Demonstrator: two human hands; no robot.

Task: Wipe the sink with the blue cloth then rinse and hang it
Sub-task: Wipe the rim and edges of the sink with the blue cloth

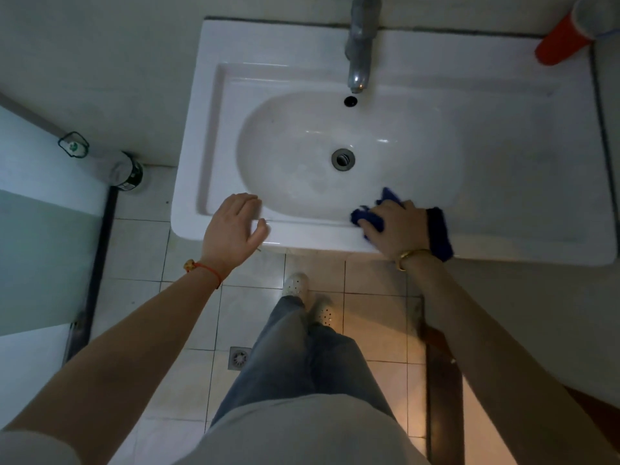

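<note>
Sink [503, 196] front rim: blue cloth [369, 218] under right grip [396, 226].

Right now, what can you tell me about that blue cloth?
The blue cloth is dark blue, soft-looking fabric, bunched up under the right hand, which presses it onto the front rim of the white sink, at the basin's near-right edge. Crumpled folds poke out beyond the fingers; another part trails past the wrist.
</note>
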